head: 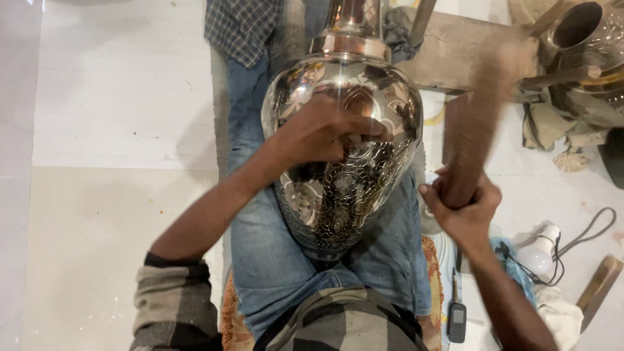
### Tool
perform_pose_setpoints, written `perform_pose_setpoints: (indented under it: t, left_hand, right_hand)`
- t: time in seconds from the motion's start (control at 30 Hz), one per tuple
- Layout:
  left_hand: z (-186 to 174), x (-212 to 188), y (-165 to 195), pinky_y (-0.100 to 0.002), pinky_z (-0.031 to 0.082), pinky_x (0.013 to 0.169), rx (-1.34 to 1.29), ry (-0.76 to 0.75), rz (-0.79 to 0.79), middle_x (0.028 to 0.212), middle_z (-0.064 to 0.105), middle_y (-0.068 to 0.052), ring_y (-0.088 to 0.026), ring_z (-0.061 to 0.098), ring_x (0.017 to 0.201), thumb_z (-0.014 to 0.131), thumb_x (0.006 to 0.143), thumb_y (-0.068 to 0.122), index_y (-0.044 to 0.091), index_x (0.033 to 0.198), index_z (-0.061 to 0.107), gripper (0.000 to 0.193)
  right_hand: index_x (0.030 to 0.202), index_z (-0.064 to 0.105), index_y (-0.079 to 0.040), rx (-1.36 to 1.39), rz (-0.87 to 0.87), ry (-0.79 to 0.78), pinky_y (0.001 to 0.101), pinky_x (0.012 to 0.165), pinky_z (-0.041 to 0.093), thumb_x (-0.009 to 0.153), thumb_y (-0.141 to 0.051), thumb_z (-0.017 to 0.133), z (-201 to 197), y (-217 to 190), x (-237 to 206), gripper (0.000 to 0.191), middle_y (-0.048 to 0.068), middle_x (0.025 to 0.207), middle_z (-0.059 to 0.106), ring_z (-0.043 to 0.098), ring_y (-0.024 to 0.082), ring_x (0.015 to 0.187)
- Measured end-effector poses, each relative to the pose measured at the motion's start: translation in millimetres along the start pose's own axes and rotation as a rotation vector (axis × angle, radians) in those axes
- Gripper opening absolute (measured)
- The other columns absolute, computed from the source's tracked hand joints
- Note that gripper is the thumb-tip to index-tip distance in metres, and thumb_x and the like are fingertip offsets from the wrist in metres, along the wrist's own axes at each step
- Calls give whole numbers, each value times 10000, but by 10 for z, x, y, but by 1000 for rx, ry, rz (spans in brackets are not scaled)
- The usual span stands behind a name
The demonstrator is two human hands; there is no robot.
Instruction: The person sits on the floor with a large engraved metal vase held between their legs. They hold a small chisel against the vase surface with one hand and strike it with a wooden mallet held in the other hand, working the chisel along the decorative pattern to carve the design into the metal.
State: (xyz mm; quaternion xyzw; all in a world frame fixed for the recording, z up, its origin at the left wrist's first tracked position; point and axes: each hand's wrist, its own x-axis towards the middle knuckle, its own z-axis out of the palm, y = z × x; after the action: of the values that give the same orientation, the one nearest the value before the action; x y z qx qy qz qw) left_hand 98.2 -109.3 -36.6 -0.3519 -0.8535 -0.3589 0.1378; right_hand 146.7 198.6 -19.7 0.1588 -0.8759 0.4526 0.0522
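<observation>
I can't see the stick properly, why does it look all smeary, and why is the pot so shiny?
Head view: the wooden mallet in the right hand is blurred by motion; the metal vase under the left hand mirrors the light, giving bright glare near its top; everything else looks sharp.

Engraved metal vase: glossy, mirror-polished, chased pattern rougher below. Mallet right of vase: matt brown wood, blurred. Jeans under vase: worn blue denim. Floor: smooth pale tile.
</observation>
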Motion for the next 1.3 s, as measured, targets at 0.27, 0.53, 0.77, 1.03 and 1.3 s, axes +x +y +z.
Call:
perform_pose_setpoints:
  t: [0.27, 0.53, 0.77, 1.03, 1.3]
  left_hand:
    - [-108, 123, -86, -357, 518, 529, 17, -119, 140, 722, 715, -20, -187, 655, 593, 727, 707, -28, 261, 1248, 755, 613]
    - [213, -248, 174, -302, 575, 610, -17, 358, -218, 971, 804, -27, -152, 735, 690, 643, 860, -47, 251, 1261, 739, 509]
    - [619, -293, 548, -273, 636, 754, -78, 975, -453, 1039, 786, -78, -168, 795, 877, 575, 924, -106, 83, 1251, 700, 397]
    - [837, -175, 726, -257, 583, 677, -49, 1236, -608, 890, 751, -78, -115, 697, 707, 514, 889, -109, 6, 1142, 718, 345]
    - [858, -242, 677, -269, 566, 603, 4, 1146, -649, 773, 707, -42, -109, 665, 600, 563, 857, -79, 35, 1074, 722, 293]
  right_hand:
    - [1000, 616, 15, -130, 39, 70, 297, 635, 488, 874, -68, 778, 85, 173, -237, 222, 98, 745, 635, 577, 118, 673]
    - [1017, 607, 11, -238, -99, -280, 338, 570, 469, 801, -112, 735, -389, -433, 527, 280, 128, 746, 650, 604, 172, 631]
    - [942, 591, -60, -667, -218, -539, 436, 559, 510, 761, -231, 764, -426, -1249, 1080, 303, 130, 670, 657, 649, 288, 626]
    - [1012, 586, -70, -1004, -538, -714, 418, 519, 486, 701, -232, 751, -155, -1949, 1374, 388, 98, 663, 648, 640, 284, 579]
    - [1053, 546, -78, -1176, -504, -804, 414, 471, 482, 759, -202, 725, -10, -1848, 1319, 366, 75, 770, 644, 626, 259, 532]
